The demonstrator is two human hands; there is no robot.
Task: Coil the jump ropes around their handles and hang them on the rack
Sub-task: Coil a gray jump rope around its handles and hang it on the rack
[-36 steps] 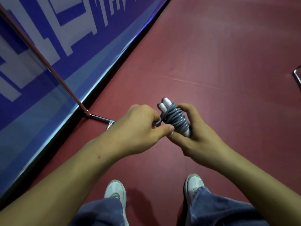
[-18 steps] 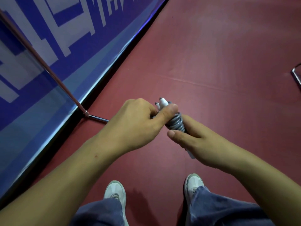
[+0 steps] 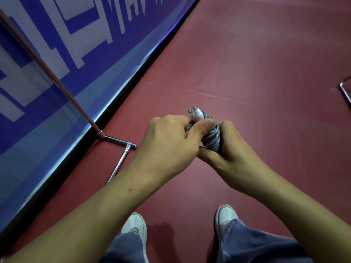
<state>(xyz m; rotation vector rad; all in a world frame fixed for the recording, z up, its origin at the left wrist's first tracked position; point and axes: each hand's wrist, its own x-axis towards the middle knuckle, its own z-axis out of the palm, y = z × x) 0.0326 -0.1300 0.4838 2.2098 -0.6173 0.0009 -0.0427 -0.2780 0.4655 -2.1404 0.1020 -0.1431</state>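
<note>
From the head camera, looking straight down: both hands meet in the middle of the shot, above the dark red floor (image 3: 247, 73). The jump rope (image 3: 211, 138) sits between them, grey cord coiled in tight turns around its handles (image 3: 196, 113), whose white tips with grey ends poke out at the top of the bundle. The left hand (image 3: 169, 141) is closed over the upper part, fingers curled in, its thumb pressed flat across the coils. The right hand (image 3: 233, 149) wraps the bundle from the right and below, fingers curled over the far side and thumb tucked under the lower turns. That is a firm two-handed grip, with the bundle off the ground. To the left, a chrome stand (image 3: 117, 139) has its slanted pole and its foot bars on the floor, right against a blue and white banner (image 3: 76, 54). Below the forearms are two white shoes (image 3: 135, 224) and blue jeans (image 3: 247, 243). A bit of bent metal (image 3: 344, 92) peeks in at the right edge, too cropped to identify.
</note>
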